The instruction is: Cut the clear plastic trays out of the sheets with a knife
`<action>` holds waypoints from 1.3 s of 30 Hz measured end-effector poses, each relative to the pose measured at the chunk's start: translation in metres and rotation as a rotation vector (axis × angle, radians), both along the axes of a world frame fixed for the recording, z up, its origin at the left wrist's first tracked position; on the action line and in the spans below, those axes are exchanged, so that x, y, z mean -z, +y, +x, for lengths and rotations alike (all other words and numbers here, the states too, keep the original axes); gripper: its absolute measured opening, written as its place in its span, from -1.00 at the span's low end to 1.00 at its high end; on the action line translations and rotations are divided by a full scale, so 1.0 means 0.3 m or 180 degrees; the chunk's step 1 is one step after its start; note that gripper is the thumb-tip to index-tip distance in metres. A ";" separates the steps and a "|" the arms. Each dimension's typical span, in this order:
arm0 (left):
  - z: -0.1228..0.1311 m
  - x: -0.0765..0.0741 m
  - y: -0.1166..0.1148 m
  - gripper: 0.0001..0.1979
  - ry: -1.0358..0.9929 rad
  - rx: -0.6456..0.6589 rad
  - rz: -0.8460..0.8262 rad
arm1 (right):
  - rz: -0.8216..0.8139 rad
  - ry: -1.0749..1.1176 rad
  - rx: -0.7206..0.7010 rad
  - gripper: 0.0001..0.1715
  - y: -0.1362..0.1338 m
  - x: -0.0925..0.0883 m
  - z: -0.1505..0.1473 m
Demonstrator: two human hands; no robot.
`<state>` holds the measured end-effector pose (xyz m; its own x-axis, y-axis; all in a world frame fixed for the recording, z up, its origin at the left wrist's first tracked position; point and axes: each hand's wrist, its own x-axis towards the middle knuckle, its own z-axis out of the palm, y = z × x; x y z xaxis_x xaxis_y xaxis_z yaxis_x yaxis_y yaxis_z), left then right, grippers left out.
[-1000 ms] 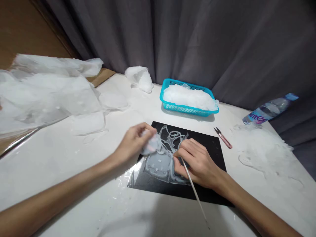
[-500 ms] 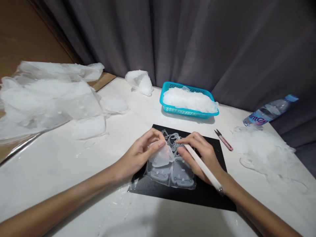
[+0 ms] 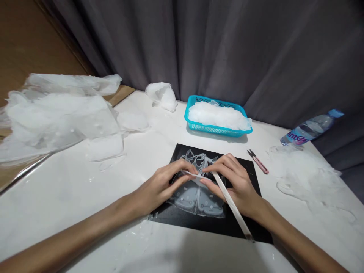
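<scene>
Between both my hands is a thin translucent white sheet [image 3: 196,176], seen nearly edge-on. My left hand [image 3: 165,184] pinches its left side between thumb and fingers. Fingers of my right hand [image 3: 237,185] close on its right side, and that hand also holds a long, slim white stick-like tool [image 3: 234,208] slanting down toward me. Below lie clear-edged translucent pieces [image 3: 210,204] with rounded shapes and small round marks, and thin looped cords [image 3: 201,157] spread behind them. All this rests on a black mat [image 3: 239,227].
A turquoise basket [image 3: 218,131] with white translucent pieces stands behind the mat. Pink-handled thread snips [image 3: 258,162], a water bottle [image 3: 308,129] and a pile of thin white material [image 3: 307,178] are on the right. White plastic bags [image 3: 62,117] lie left, a crumpled bag [image 3: 162,96] farther back.
My right fingers have come to the white sheet, which has tipped from facing me to nearly edge-on. The stick-like tool's near end has swung down and slightly left.
</scene>
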<state>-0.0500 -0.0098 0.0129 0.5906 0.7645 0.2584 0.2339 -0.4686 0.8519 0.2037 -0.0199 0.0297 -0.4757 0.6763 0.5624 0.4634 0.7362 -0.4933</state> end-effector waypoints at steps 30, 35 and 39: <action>0.040 0.010 -0.022 -0.84 -0.0490 -0.0250 -0.1114 | 0.0124 -0.0325 -0.0045 -0.88 -0.028 -0.057 0.024; 0.069 -0.017 -0.024 -0.74 -0.1123 -0.0263 -0.2050 | 0.0116 -0.0297 0.0014 -0.69 -0.016 -0.072 0.037; 0.079 -0.030 -0.021 -0.70 -0.1434 -0.0022 -0.2624 | 0.0208 -0.0330 -0.0188 -0.48 -0.010 -0.091 0.059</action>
<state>-0.0262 -0.0160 0.0218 0.5615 0.8113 -0.1630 -0.1982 0.3231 0.9254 0.2215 -0.0229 0.0570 -0.5715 0.6088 0.5502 0.4641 0.7928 -0.3951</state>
